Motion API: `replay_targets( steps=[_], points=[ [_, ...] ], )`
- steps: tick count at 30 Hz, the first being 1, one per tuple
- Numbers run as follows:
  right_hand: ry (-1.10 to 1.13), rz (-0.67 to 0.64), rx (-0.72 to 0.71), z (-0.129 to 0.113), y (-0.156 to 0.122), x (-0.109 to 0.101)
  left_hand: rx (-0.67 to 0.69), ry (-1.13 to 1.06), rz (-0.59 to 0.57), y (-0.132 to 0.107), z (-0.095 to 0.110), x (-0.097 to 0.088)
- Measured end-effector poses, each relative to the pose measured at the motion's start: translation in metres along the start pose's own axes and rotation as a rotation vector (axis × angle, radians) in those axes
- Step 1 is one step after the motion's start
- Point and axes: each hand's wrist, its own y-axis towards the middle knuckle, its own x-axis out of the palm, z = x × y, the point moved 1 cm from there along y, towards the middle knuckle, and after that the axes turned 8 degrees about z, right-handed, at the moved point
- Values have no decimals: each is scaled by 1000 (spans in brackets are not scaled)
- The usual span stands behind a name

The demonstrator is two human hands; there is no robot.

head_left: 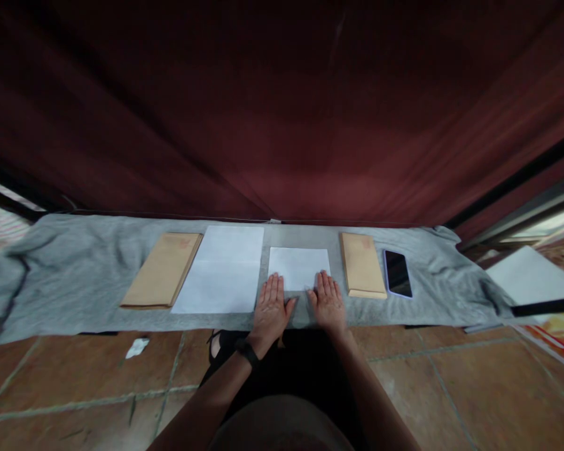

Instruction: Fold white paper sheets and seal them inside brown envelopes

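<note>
Left hand (270,307) and right hand (329,305) flat, fingers extended, gripping nothing, on small sheet (299,266), seemingly folded already; large sheet (220,269) lies unfolded.

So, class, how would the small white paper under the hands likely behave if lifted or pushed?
The small white paper looks thin and flat, so it would probably bend when lifted by one edge. A push might not slide it far while the left hand and right hand lie over its near corners.
</note>
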Motion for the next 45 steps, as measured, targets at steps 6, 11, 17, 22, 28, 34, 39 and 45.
replay_targets(
  steps=[6,11,17,22,28,34,39,45],
  points=[
    [-28,49,44,5,-11,-2,-46,15,30,-5,0,-3],
    [-20,65,50,5,-14,-4,-9,-1,9,14,10,-2],
    [-33,64,48,3,-12,-6,88,-46,-82,62,22,19],
    [-26,58,44,4,-13,-6,55,-21,-76,79,7,33],
    [21,28,83,6,-11,-6,-7,38,-59,71,-11,25],
    [88,-33,294,14,15,-12,39,15,-38,40,-9,10],
    [79,-21,375,20,44,-10,43,10,-38,33,-6,5],
    [240,-76,570,25,62,-7,36,-3,-27,35,-6,4]
  ],
)
